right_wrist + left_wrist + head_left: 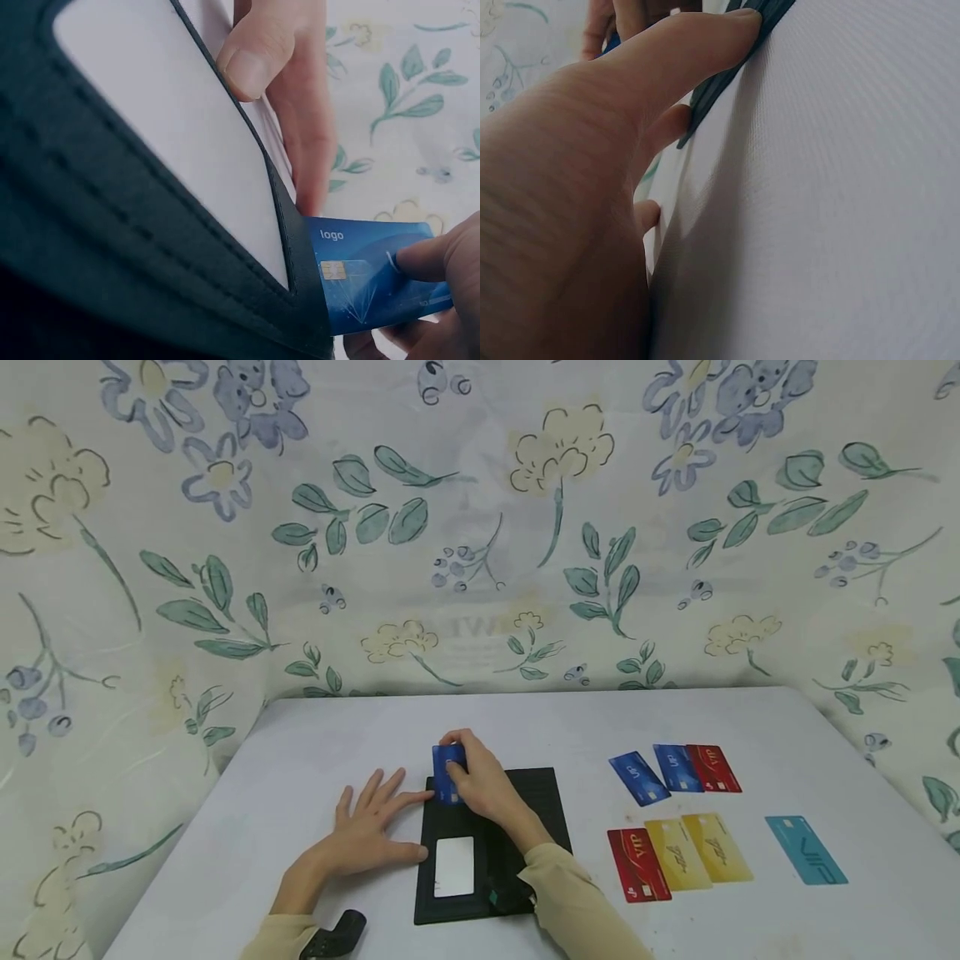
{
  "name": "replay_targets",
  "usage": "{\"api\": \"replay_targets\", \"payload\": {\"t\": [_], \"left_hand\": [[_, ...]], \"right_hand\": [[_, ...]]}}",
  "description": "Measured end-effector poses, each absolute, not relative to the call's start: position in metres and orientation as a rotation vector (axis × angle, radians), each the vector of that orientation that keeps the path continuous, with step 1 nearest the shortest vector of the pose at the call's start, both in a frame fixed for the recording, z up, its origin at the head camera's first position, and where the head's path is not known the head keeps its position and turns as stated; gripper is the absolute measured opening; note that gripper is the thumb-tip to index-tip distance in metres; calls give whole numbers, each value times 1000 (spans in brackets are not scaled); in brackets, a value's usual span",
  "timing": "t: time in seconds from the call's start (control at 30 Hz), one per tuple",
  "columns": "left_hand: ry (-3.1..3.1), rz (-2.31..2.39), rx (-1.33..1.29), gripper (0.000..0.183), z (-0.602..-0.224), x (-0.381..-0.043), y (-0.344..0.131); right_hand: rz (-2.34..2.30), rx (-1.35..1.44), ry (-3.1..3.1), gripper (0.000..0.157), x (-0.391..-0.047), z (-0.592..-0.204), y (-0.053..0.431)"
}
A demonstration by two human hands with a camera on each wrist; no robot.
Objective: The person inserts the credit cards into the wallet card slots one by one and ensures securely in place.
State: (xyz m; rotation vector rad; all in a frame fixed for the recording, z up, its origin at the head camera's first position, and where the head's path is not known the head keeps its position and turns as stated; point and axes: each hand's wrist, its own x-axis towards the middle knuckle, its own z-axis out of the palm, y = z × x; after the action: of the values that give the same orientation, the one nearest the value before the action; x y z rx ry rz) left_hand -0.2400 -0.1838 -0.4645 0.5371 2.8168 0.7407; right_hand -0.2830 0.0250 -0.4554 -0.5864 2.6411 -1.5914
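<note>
A black wallet point(542, 789) lies spread on the white table, with a white window point(454, 867) in its lower left part. My right hand point(487, 789) pinches a blue bank card point(352, 300) between thumb and fingers at the wallet's top left end. In the right wrist view, the card's chip end is right at the wallet's edge, and its outer half sticks out past it. My left hand point(367, 837) rests beside the wallet with fingers spread. Its thumb and index fingertip touch the wallet's left edge, as the left wrist view also shows.
To the right lie two blue cards point(639, 778) and a red card point(714, 768) in a back row. Nearer are another red card point(637, 865), two yellow cards point(717, 849) and a teal card point(806, 850). Flowered cloth point(480, 593) rises behind the table point(225, 860).
</note>
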Motion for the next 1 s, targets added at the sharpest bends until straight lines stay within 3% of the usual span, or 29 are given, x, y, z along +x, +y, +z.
{"api": "replay_targets", "payload": {"t": [1.0], "left_hand": [[2800, 750, 522, 78, -462, -238, -185]], "right_hand": [[-1596, -537, 2516, 33, -290, -467, 32]]}}
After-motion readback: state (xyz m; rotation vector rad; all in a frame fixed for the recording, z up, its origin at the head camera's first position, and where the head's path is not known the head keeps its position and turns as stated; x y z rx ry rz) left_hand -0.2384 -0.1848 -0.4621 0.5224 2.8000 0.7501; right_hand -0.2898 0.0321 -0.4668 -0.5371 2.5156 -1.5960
